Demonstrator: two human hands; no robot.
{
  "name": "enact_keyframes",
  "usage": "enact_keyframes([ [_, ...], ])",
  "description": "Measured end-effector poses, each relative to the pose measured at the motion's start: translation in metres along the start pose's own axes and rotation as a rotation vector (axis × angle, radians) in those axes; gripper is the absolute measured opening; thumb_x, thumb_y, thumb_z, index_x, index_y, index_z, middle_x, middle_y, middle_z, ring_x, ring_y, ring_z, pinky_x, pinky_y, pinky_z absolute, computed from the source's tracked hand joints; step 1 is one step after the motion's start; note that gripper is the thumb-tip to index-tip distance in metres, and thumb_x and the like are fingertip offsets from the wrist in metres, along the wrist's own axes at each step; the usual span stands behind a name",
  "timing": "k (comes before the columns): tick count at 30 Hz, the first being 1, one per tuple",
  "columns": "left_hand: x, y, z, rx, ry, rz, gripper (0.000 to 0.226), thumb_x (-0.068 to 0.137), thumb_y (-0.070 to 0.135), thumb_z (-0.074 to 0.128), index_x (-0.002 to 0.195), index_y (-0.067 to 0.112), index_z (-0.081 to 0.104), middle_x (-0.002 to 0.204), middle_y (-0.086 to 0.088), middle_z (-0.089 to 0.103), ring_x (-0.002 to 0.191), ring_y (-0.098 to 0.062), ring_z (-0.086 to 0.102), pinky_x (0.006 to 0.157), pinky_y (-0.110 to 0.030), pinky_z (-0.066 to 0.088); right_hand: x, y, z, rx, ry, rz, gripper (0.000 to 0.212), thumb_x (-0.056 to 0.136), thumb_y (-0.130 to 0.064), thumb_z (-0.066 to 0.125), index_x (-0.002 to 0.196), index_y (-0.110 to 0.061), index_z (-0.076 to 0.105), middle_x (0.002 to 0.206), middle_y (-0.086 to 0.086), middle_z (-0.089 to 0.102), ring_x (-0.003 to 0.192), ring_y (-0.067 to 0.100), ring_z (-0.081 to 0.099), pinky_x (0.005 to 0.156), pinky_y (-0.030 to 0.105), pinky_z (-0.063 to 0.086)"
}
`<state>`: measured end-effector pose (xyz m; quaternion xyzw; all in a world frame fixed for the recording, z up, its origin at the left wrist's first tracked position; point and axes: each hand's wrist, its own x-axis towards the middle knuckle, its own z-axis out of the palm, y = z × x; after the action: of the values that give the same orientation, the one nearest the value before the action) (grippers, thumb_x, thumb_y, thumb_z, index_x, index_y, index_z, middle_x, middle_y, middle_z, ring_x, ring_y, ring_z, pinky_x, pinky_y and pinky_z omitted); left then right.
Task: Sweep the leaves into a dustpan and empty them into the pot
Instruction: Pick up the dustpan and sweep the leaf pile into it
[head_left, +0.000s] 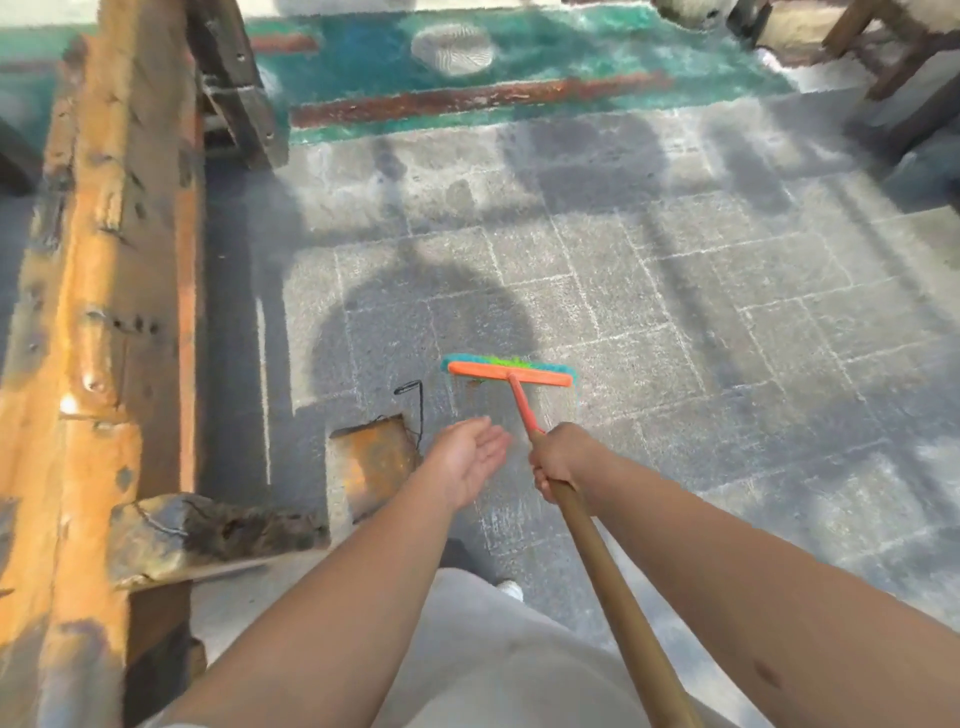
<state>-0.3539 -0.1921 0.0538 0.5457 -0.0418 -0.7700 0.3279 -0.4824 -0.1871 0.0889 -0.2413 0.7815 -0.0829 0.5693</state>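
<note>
Right hand (558, 457) grips broom (511, 375) — left hand (470, 454) beside, seemingly empty.

The floor (675, 291) is grey stone paving, cut into square tiles by pale joints and crossed by shadows. A broom head (511, 373), orange-backed with teal and green bristles, rests on it near the centre. At about 8 o'clock from that lies a rusty metal dustpan (376, 460). A teal mat (519, 62) with red stripes covers the floor at 12 o'clock.
</note>
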Motion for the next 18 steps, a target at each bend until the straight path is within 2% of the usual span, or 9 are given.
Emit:
enact_keyframes([
  [2, 0.026, 0.022, 0.000, -0.144, 0.104, 0.021, 0.040, 0.100, 0.013, 0.043, 0.138, -0.002, 0.039, 0.139, -0.019, 0.049, 0.126, -0.029, 0.051, 0.099, -0.034, 0.043, 0.021, -0.025, -0.010, -0.088, -0.025, -0.048, 0.009, 0.094, -0.013, 0.045, 0.087, -0.010, 0.050, 0.075, 0.011, 0.053, 0.053, 0.019, 0.049, 0.045, 0.027, 0.041],
  [4, 0.059, 0.048, -0.003, -0.254, 0.220, 0.041, 0.041, 0.101, 0.015, 0.042, 0.139, 0.001, 0.038, 0.142, -0.018, 0.045, 0.128, -0.028, 0.048, 0.101, -0.034, 0.042, 0.045, -0.054, -0.014, -0.194, -0.059, -0.100, 0.004, 0.093, -0.014, 0.046, 0.091, -0.011, 0.048, 0.080, 0.010, 0.051, 0.058, 0.018, 0.048, 0.044, 0.028, 0.042],
  [7, 0.100, 0.077, -0.015, -0.416, 0.403, 0.023, 0.045, 0.098, 0.023, 0.049, 0.139, 0.007, 0.040, 0.141, -0.015, 0.043, 0.126, -0.024, 0.048, 0.097, -0.032, 0.043, 0.072, -0.087, -0.012, -0.291, -0.087, -0.123, 0.007, 0.095, -0.012, 0.042, 0.096, -0.008, 0.048, 0.073, 0.013, 0.052, 0.049, 0.019, 0.047, 0.044, 0.028, 0.041],
  [9, 0.122, 0.092, -0.023, -0.521, 0.479, 0.012, 0.044, 0.095, 0.026, 0.053, 0.136, 0.011, 0.044, 0.132, -0.011, 0.049, 0.122, -0.022, 0.051, 0.095, -0.030, 0.044, 0.089, -0.111, -0.010, -0.360, -0.129, -0.125, 0.006, 0.092, -0.006, 0.042, 0.092, -0.010, 0.047, 0.067, 0.012, 0.051, 0.044, 0.019, 0.046, 0.044, 0.028, 0.039],
  [12, 0.146, 0.104, -0.033, -0.610, 0.602, 0.027, 0.035, 0.096, 0.018, 0.049, 0.130, 0.010, 0.050, 0.094, -0.006, 0.053, 0.095, -0.019, 0.057, 0.085, -0.028, 0.049, 0.106, -0.143, -0.004, -0.504, -0.197, -0.159, 0.009, 0.089, 0.001, 0.047, 0.092, -0.008, 0.049, 0.069, 0.012, 0.052, 0.047, 0.021, 0.048, 0.050, 0.032, 0.041],
  [15, 0.160, 0.107, -0.035, -0.566, 0.670, 0.040, 0.043, 0.094, 0.012, 0.043, 0.136, 0.003, 0.045, 0.073, -0.001, 0.046, 0.061, -0.012, 0.048, 0.062, -0.025, 0.045, 0.122, -0.165, 0.005, -0.600, -0.239, -0.178, 0.015, 0.089, 0.000, 0.044, 0.098, -0.011, 0.049, 0.077, 0.017, 0.056, 0.057, 0.028, 0.052, 0.056, 0.035, 0.043],
  [18, 0.166, 0.104, -0.033, -0.614, 0.728, 0.044, 0.041, 0.091, 0.015, 0.051, 0.129, 0.000, 0.050, 0.068, 0.001, 0.042, 0.055, -0.010, 0.042, 0.051, -0.022, 0.038, 0.136, -0.178, 0.015, -0.711, -0.296, -0.212, 0.017, 0.089, -0.003, 0.041, 0.099, -0.015, 0.047, 0.075, 0.015, 0.056, 0.049, 0.025, 0.051, 0.049, 0.031, 0.042],
])
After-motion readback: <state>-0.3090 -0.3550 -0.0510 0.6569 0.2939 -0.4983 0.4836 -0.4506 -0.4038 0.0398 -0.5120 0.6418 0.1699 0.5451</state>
